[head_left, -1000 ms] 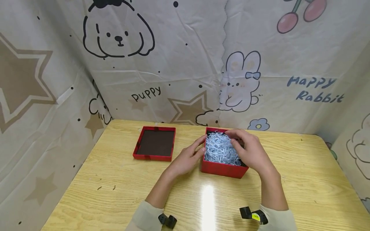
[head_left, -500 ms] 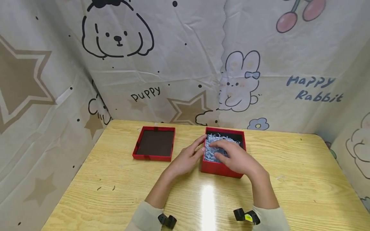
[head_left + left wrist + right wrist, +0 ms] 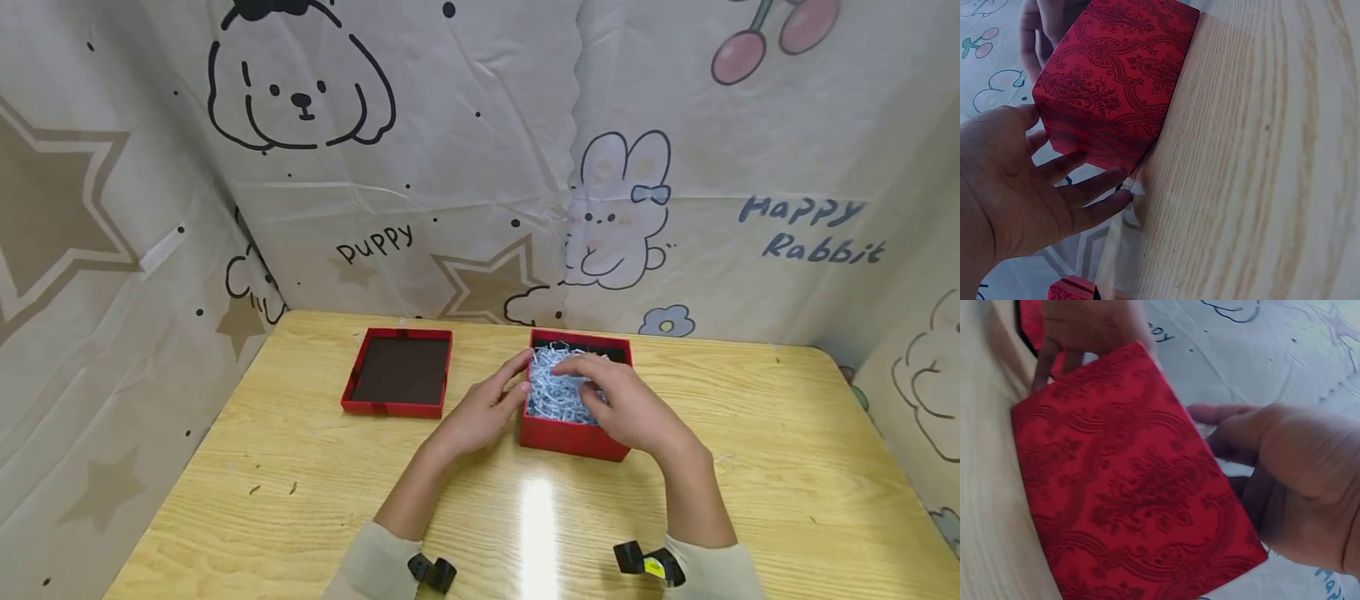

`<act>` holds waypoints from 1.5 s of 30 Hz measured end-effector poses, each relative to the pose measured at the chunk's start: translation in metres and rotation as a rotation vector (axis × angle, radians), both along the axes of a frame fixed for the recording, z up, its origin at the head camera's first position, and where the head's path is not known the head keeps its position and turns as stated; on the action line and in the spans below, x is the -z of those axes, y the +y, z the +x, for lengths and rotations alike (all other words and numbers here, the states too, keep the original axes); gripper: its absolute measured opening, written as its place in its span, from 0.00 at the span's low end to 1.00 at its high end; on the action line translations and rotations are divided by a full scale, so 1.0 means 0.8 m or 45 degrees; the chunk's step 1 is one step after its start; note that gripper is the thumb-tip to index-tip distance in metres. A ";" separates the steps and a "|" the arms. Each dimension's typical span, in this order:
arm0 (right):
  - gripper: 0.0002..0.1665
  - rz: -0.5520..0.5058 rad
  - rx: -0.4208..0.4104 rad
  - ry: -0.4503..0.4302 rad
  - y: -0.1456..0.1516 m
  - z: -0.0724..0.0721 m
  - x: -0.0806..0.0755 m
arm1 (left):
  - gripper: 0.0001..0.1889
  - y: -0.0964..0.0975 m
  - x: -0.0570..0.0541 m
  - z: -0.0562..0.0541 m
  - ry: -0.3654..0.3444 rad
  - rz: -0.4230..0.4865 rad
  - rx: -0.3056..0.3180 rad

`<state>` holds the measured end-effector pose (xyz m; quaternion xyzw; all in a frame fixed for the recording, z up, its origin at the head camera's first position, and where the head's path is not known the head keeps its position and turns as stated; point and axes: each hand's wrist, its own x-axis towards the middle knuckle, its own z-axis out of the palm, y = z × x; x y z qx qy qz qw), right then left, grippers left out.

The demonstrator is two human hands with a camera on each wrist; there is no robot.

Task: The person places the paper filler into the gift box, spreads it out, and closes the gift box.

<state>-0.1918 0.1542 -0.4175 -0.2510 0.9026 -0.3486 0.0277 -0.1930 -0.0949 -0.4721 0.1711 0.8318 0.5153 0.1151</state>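
Observation:
A red patterned box (image 3: 573, 437) stands uncovered on the table, holding pale blue shredded paper (image 3: 553, 398). Along the box's left side rests my left hand (image 3: 480, 412); its fairly straight fingers and thumb touch the wall, as the left wrist view also shows. My right hand (image 3: 626, 407) is over the opening, fingers loosely bent and at the paper, with no lump of it seen in the grasp. In the right wrist view, the box wall (image 3: 1135, 481) hides the paper, while the right hand's fingers (image 3: 1229, 419) reach over the rim.
The red box lid (image 3: 401, 371), dark inside, lies upturned to the left of the box. Small scraps (image 3: 255, 490) dot the wooden table (image 3: 337, 508). A printed cloth (image 3: 480, 192) hangs behind the table's far edge.
My right hand moved left from the box's right rim across the paper, then slightly back to the right. The left hand stayed at the left wall.

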 end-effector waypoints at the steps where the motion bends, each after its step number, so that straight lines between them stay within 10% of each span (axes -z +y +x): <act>1: 0.23 0.029 -0.009 -0.005 -0.003 0.000 0.002 | 0.30 -0.001 0.001 0.000 -0.001 0.004 -0.001; 11: 0.23 0.064 0.214 0.077 0.019 0.011 -0.022 | 0.31 -0.001 0.002 0.001 0.002 -0.002 0.000; 20: 0.24 0.000 -0.074 -0.064 0.001 0.002 -0.006 | 0.31 -0.005 0.001 0.000 -0.004 -0.004 -0.014; 26: 0.21 0.122 -0.024 -0.141 0.008 0.006 -0.012 | 0.31 -0.004 0.003 -0.001 -0.002 0.006 -0.010; 32: 0.22 -0.058 0.106 0.082 0.018 0.017 -0.034 | 0.30 -0.012 -0.003 -0.005 0.053 -0.001 -0.017; 37: 0.25 -0.220 0.122 0.207 -0.011 0.023 -0.039 | 0.29 -0.052 -0.030 -0.011 0.132 0.006 -0.155; 45: 0.39 -0.377 0.050 0.015 -0.120 0.031 -0.026 | 0.29 -0.178 -0.041 -0.015 0.139 -0.057 -0.516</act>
